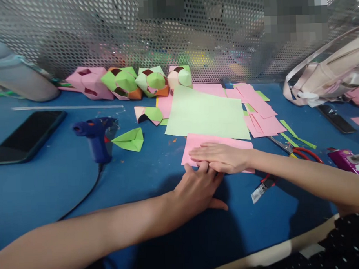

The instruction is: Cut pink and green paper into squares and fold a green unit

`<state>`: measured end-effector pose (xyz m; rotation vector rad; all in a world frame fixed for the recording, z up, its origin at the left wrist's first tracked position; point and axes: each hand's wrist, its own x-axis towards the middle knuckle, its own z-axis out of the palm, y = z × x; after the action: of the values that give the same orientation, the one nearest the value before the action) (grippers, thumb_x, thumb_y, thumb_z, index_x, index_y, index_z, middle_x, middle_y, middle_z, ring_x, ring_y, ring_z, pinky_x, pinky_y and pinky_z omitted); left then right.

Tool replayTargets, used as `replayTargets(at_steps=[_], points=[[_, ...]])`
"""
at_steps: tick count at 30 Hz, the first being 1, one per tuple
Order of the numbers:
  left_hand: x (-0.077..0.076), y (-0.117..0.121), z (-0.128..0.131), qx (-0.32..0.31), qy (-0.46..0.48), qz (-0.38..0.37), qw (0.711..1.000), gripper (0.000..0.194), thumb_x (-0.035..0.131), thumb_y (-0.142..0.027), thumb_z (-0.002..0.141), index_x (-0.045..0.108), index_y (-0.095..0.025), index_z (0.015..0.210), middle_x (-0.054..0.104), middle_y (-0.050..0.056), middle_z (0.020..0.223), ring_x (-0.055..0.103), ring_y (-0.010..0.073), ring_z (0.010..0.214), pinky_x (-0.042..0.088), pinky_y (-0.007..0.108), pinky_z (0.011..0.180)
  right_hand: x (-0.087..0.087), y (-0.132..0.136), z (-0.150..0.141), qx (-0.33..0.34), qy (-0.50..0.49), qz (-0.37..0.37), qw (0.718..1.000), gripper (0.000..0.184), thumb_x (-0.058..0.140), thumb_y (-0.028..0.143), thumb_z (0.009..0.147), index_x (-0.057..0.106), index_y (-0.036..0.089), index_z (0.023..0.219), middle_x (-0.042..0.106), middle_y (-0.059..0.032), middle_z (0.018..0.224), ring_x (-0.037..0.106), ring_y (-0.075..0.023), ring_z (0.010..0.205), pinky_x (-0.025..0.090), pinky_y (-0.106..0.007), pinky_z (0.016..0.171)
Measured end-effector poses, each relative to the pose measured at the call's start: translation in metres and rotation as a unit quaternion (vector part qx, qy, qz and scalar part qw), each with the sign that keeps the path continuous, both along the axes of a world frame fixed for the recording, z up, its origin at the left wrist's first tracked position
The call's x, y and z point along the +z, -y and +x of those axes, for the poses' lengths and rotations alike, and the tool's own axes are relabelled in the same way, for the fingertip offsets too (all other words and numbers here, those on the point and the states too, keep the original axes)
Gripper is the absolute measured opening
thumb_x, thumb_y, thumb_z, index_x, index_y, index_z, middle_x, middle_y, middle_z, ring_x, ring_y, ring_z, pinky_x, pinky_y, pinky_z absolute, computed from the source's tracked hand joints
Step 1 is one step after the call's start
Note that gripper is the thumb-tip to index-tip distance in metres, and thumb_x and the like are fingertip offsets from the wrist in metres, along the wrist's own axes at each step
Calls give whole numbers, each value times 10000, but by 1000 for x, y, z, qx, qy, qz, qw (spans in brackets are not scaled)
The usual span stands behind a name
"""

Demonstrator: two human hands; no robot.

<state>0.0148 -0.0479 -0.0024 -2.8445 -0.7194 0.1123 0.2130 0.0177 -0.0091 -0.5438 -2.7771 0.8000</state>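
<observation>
A pink sheet of paper (pixel 191 144), apparently folded, lies on the blue table under both hands. My right hand (pixel 223 156) rests flat across it, fingers stretched out to the left. At the sheet's near edge is my left hand (pixel 199 185), its fingers bent over the paper and its thumb spread apart toward me. Some left fingertips are hidden beneath my right hand. Just beyond, a large pale green sheet (pixel 208 114) overlaps more pink paper. Pink cut pieces (pixel 259 104) and thin green strips (pixel 297 136) lie to the right.
Left are a blue glue gun (pixel 99 141) touching a folded green paper piece (pixel 131 140), and a phone (pixel 28 136). Folded paper shapes (pixel 124 83) line the mesh partition (pixel 105 39). Red-handled scissors (pixel 294 150), a small cutter (pixel 264 188) and a bag (pixel 327 74) sit right.
</observation>
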Motion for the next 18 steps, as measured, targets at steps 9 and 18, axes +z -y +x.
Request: replayTargets(at_steps=[9,18], points=[[-1,1,-1,1,16,-7,1000,965,400,-867,793,483,-165,1450,590,201,1222,543,352,1039,565,527,765,-9,-34,2,-6,65,11,998,845,357,671,967,197,127,1593,192,-139,1656,112,-239,1552,57,-491,1266],[-4,1,0,-5,17,3,1000,970,404,-870,793,475,-160,1450,596,183,1177,526,356,1066,555,505,770,-15,-41,-6,-44,130,90,986,808,364,650,973,135,207,1609,138,-88,1667,106,-239,1553,47,-499,1269]])
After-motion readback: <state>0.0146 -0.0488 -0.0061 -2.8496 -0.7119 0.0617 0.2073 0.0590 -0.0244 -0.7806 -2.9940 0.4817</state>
